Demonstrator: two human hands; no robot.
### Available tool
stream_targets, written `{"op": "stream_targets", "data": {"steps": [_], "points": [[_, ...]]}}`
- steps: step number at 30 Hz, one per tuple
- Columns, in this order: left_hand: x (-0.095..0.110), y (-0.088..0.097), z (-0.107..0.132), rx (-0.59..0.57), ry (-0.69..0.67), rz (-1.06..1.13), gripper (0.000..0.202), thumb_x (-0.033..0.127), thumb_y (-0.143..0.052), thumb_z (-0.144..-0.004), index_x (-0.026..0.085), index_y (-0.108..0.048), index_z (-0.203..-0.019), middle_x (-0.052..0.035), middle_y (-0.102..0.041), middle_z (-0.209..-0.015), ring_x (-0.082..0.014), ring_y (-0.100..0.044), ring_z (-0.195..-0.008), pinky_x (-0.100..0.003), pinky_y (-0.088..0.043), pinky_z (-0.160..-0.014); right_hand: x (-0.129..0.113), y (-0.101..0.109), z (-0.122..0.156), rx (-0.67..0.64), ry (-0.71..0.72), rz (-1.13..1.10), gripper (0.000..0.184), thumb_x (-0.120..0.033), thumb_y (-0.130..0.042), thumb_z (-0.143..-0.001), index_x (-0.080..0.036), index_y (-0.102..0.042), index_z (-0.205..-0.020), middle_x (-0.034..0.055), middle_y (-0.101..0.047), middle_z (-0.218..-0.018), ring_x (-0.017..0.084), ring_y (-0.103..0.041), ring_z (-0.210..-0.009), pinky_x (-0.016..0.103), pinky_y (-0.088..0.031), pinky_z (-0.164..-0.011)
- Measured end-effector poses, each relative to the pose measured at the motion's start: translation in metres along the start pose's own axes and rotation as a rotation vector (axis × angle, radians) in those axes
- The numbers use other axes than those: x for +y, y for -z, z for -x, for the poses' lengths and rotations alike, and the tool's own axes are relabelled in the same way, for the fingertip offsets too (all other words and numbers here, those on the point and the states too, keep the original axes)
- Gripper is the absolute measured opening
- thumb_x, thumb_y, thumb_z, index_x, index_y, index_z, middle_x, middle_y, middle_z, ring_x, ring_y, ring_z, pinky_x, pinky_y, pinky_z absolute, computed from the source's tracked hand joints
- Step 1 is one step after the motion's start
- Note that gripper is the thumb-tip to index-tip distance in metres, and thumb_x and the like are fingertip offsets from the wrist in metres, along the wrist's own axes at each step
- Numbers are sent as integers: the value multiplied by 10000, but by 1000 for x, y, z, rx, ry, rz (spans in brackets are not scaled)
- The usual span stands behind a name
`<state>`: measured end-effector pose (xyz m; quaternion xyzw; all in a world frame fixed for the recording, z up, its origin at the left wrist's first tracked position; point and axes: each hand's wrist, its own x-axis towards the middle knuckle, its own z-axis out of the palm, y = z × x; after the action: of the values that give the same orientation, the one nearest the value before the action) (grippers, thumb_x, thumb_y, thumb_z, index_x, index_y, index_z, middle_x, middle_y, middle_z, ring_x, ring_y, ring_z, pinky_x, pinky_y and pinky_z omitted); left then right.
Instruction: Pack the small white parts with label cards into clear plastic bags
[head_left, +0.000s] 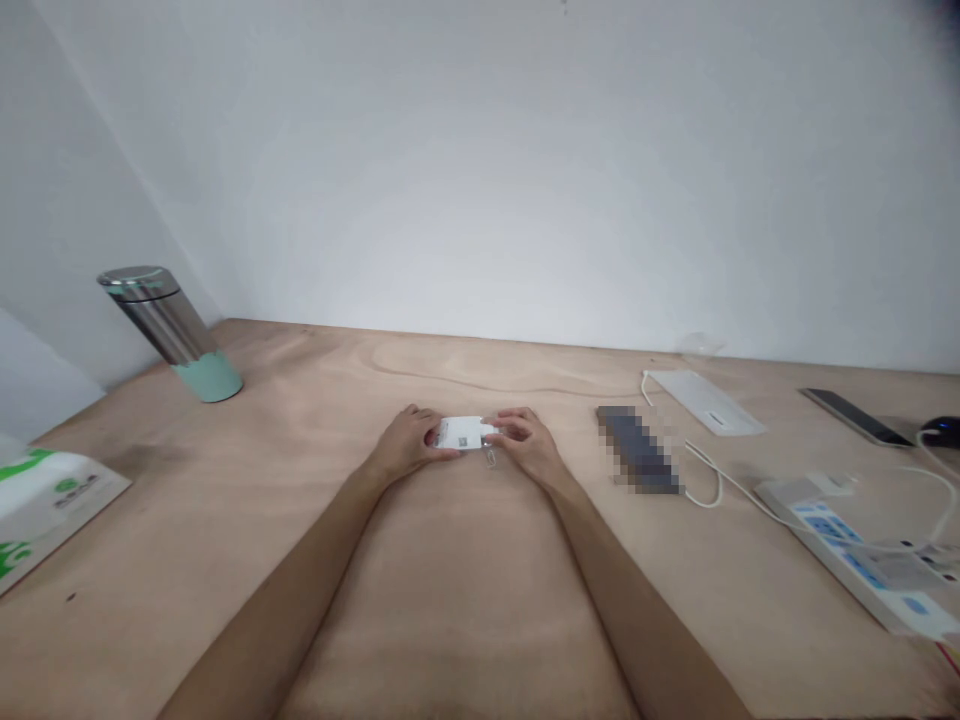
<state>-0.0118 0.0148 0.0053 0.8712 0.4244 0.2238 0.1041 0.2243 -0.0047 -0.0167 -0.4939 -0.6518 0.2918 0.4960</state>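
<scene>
A small white packet [463, 434] with printed markings lies on the wooden table [465, 600], held between both hands. My left hand [409, 444] pinches its left end, fingers curled. My right hand [529, 441] pinches its right end, fingers closed over the edge. A thin bit of wire or cord [491, 460] hangs just below the packet. What is inside the packet is too small to make out.
A steel flask with a mint base [174, 332] stands at the back left. A green-and-white bag [45, 500] lies at the left edge. To the right are a blurred dark object [639, 450], a white flat device [705, 402], a phone [855, 416], a cable [712, 480] and a power strip [862, 560].
</scene>
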Motion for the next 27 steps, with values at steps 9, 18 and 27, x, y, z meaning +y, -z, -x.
{"op": "stream_targets", "data": {"steps": [9,18,27], "points": [[-4,2,4,6,174,32,533,614,-695,-637,201,-555,-942,-53,-634,-896,-244,-505,-870,-317,-406,-713,-5,14,0,-48,-234,-66,287,-380,-712,-689,-197,-731,-909,55,-711,-902,175,-652,-795,291,-512,-740],[-14,3,6,81,170,-71,540,560,-676,-691,205,-575,-1086,-79,-642,-1028,-263,-529,-962,-364,-403,-836,9,17,-3,22,-403,-177,453,-426,-747,-637,-148,-700,-992,31,-694,-717,128,-587,-567,257,-490,-563],[7,-4,4,260,147,-86,507,440,-667,-750,180,-505,-1154,-104,-569,-1117,-275,-501,-1062,-414,-409,-918,-4,17,-3,135,-425,-436,375,-366,-796,-602,-166,-718,-910,40,-713,-780,159,-637,-650,307,-544,-664]]}}
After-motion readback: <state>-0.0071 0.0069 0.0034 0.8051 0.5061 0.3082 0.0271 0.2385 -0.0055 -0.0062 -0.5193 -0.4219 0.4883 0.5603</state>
